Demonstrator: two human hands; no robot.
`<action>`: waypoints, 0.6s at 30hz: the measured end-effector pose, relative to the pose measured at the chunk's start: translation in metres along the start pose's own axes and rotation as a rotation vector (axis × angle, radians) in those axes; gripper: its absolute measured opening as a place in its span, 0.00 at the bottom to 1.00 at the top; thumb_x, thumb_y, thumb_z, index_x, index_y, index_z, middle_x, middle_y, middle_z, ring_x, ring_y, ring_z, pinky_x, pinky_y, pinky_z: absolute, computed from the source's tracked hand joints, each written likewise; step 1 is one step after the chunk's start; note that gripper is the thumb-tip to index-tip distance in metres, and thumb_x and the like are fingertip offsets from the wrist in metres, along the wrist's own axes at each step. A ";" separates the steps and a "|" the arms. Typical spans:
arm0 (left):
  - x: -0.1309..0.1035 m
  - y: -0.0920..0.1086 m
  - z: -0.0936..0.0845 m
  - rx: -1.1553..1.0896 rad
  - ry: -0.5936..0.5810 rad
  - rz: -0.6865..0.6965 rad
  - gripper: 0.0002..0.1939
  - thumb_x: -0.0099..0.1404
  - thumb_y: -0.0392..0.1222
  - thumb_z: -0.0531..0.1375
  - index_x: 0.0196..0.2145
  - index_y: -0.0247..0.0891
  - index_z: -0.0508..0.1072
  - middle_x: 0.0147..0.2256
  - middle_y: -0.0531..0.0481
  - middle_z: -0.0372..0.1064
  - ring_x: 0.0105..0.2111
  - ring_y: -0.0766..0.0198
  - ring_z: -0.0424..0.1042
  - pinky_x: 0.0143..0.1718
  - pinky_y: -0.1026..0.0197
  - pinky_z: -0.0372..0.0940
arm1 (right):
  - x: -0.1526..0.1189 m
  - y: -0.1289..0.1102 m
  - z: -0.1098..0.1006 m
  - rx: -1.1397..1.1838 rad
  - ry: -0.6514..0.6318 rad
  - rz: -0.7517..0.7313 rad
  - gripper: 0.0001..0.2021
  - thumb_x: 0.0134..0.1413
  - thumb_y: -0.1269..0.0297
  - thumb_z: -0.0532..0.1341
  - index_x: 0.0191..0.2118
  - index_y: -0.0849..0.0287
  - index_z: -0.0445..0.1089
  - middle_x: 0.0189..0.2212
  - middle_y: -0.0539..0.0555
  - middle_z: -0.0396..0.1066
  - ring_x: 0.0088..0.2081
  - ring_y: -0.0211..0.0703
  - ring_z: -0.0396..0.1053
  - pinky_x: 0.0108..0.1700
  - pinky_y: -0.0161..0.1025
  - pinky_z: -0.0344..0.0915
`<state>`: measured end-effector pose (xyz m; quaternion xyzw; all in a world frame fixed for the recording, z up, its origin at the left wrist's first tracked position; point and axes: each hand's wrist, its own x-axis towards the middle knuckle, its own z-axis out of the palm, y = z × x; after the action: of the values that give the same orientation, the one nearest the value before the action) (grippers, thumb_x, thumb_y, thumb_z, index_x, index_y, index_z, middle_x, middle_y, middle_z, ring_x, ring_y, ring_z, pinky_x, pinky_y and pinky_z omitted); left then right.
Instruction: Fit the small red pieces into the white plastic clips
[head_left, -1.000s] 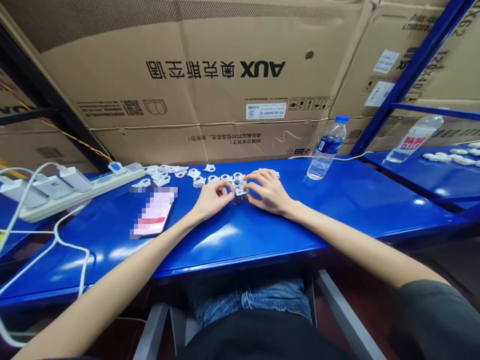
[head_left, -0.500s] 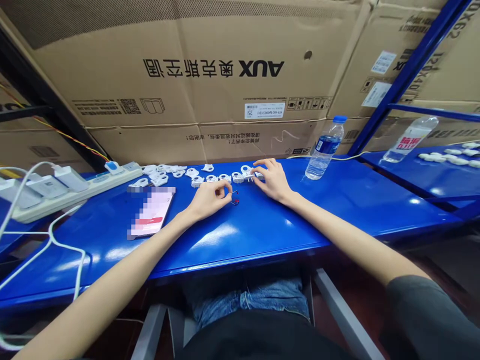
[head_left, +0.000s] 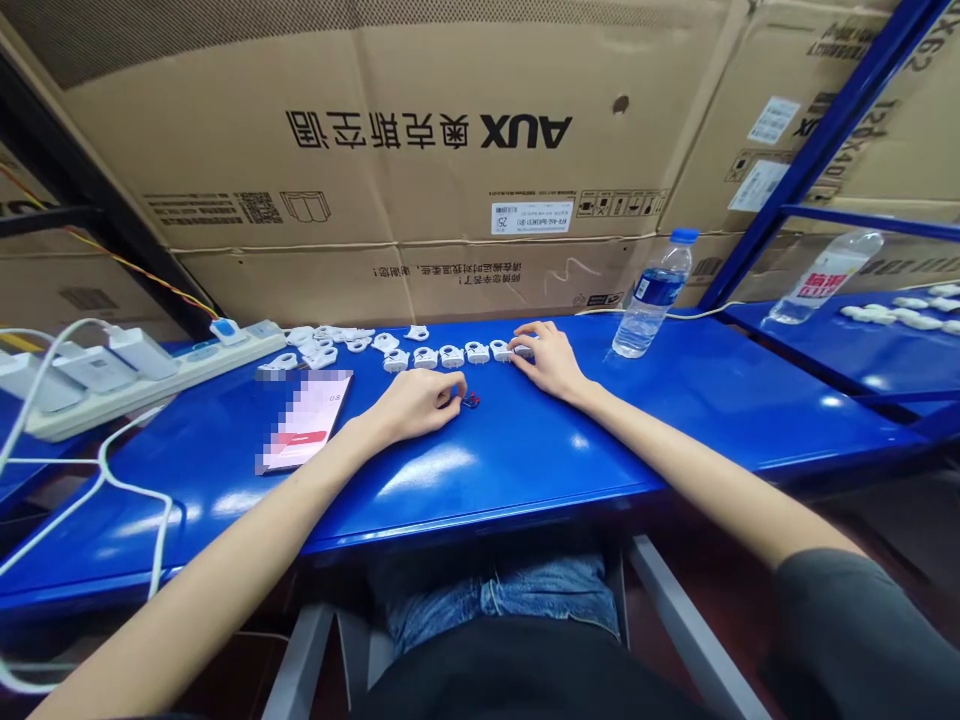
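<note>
My left hand (head_left: 420,403) is closed in a pinch above the blue table, with a small bit of red and black wire (head_left: 472,400) showing at its fingertips. Most of that wire is hidden behind the fingers. Farther right, my right hand (head_left: 551,360) has its fingers bent around a small white plastic piece (head_left: 523,349) at the right end of a row, partly covering it. Several similar white pieces with ring-shaped tops, like this white piece (head_left: 451,356), stand side by side to the left of it.
Loose white parts (head_left: 322,345) lie in a pile at the back left. A phone (head_left: 311,420) rests left of my left hand, near a power strip (head_left: 180,375) with chargers. A water bottle (head_left: 651,300) stands at right. Cardboard (head_left: 420,60) walls the back of the blue table (head_left: 480,480).
The white piece that was tilted up at my right fingers now sits level in the row. My left hand has turned slightly, and less of the wire shows at its fingertips.
</note>
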<state>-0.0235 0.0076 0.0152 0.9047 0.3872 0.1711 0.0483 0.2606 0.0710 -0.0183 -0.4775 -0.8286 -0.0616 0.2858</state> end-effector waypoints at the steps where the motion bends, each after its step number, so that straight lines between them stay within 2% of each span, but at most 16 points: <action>1: 0.000 0.000 0.000 -0.004 -0.004 -0.002 0.09 0.66 0.39 0.56 0.39 0.41 0.76 0.21 0.56 0.65 0.23 0.65 0.65 0.29 0.62 0.53 | 0.000 0.000 0.000 0.000 -0.004 0.006 0.11 0.67 0.59 0.61 0.49 0.54 0.78 0.57 0.59 0.72 0.57 0.59 0.65 0.54 0.54 0.64; 5: -0.001 0.000 0.001 -0.020 -0.006 -0.013 0.08 0.66 0.39 0.56 0.38 0.41 0.76 0.22 0.56 0.66 0.23 0.65 0.64 0.29 0.62 0.53 | -0.002 -0.009 -0.004 0.004 0.012 -0.006 0.13 0.69 0.59 0.60 0.51 0.55 0.77 0.56 0.60 0.73 0.56 0.58 0.66 0.54 0.54 0.65; 10: 0.001 -0.001 0.002 0.015 0.070 -0.074 0.08 0.65 0.38 0.56 0.37 0.40 0.75 0.21 0.55 0.66 0.22 0.64 0.64 0.29 0.61 0.52 | 0.001 -0.030 -0.008 -0.017 0.047 -0.140 0.13 0.68 0.58 0.60 0.53 0.55 0.76 0.58 0.61 0.72 0.57 0.60 0.66 0.57 0.57 0.63; 13: 0.001 -0.003 0.003 0.020 0.130 -0.122 0.08 0.65 0.38 0.56 0.39 0.41 0.75 0.21 0.55 0.66 0.22 0.63 0.65 0.29 0.61 0.53 | 0.008 -0.037 -0.004 -0.048 0.032 -0.208 0.15 0.67 0.56 0.62 0.53 0.56 0.76 0.59 0.61 0.72 0.58 0.61 0.64 0.61 0.60 0.60; 18: 0.001 -0.005 0.005 0.026 0.163 -0.169 0.08 0.65 0.39 0.56 0.39 0.41 0.75 0.21 0.55 0.66 0.23 0.62 0.66 0.30 0.61 0.53 | 0.019 -0.035 0.011 -0.069 -0.011 -0.210 0.13 0.64 0.56 0.64 0.49 0.56 0.77 0.58 0.63 0.72 0.58 0.62 0.64 0.64 0.64 0.57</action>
<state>-0.0244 0.0119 0.0099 0.8525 0.4670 0.2341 0.0191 0.2197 0.0706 -0.0107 -0.3980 -0.8730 -0.1172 0.2564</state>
